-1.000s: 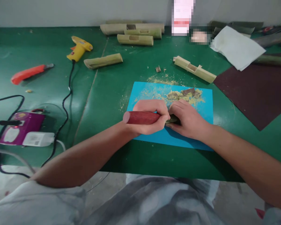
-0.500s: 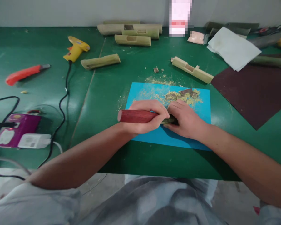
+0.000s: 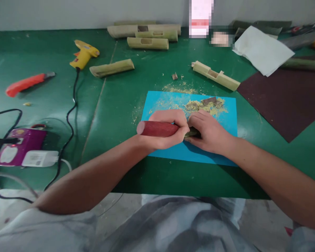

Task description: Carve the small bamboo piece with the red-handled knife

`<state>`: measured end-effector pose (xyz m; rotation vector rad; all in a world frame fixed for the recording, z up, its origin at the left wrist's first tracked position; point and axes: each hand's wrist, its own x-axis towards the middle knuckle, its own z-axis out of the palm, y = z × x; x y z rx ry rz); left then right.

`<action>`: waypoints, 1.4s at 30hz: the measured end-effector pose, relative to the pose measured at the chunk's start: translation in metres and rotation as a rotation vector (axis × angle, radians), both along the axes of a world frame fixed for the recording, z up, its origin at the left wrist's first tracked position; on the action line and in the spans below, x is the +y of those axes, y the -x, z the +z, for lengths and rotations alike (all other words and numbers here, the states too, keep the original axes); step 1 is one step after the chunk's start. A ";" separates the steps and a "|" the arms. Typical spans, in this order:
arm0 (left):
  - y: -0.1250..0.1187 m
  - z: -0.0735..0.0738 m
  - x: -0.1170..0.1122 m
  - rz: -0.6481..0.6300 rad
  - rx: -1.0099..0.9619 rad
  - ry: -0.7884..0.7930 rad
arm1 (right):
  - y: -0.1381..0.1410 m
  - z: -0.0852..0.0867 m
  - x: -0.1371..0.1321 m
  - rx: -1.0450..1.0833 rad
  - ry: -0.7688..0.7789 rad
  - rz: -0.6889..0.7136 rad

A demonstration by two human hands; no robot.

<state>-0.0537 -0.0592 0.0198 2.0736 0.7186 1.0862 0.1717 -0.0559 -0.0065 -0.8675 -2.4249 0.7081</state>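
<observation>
My left hand (image 3: pixel 170 134) is closed around the thick red wooden handle (image 3: pixel 159 129) of a tool. The handle's butt end points left, and its working end is hidden by my fingers. Close against it, my right hand (image 3: pixel 208 131) is closed on a piece of green bamboo (image 3: pixel 192 133), mostly covered by the fingers. Both hands are over a blue sheet (image 3: pixel 189 152). Yellowish shavings (image 3: pixel 216 109) and a few brown chips (image 3: pixel 209 101) lie just beyond my fingers on the sheet.
Cut bamboo tubes (image 3: pixel 148 43) lie at the back, and a notched bamboo piece (image 3: pixel 215 75) sits right of centre. To the left are a yellow glue gun (image 3: pixel 84 56), a red-handled cutter (image 3: pixel 26 85) and a purple power strip (image 3: pixel 31 140) with cables. Brown sandpaper (image 3: pixel 283 101) lies right.
My left hand and the red handle have shifted slightly to the right, towards my right hand. The right hand keeps its hold on the bamboo. The view has tilted a little.
</observation>
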 end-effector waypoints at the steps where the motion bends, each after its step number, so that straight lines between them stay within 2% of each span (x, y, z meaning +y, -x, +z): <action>1: 0.001 -0.001 0.000 0.010 -0.005 -0.016 | 0.000 0.000 0.000 0.004 0.000 0.002; 6: 0.002 -0.013 -0.004 0.101 -0.055 -0.049 | -0.001 0.001 0.001 0.000 0.009 0.009; 10: -0.001 -0.019 -0.006 0.282 -0.242 -0.039 | -0.002 0.002 0.001 -0.014 0.026 0.015; 11: -0.002 -0.018 -0.006 0.276 -0.251 -0.041 | -0.001 0.002 0.001 -0.016 0.027 0.013; 15: -0.001 -0.008 -0.003 0.057 -0.138 -0.022 | 0.000 0.002 0.001 -0.025 0.021 0.002; 18: 0.000 -0.001 -0.001 0.017 -0.096 -0.016 | 0.000 0.001 0.001 -0.023 0.018 0.005; 22: 0.000 0.001 -0.001 -0.010 -0.056 0.000 | 0.000 0.000 0.001 -0.014 0.005 0.007; 33: -0.001 -0.001 -0.002 0.017 -0.005 0.009 | -0.001 -0.003 0.001 0.016 -0.025 0.009; 37: 0.000 -0.010 -0.002 0.057 -0.071 -0.063 | -0.002 -0.003 0.001 0.014 -0.025 0.015; 42: 0.000 -0.025 -0.002 0.164 -0.307 -0.093 | -0.001 -0.002 0.001 0.007 -0.022 0.007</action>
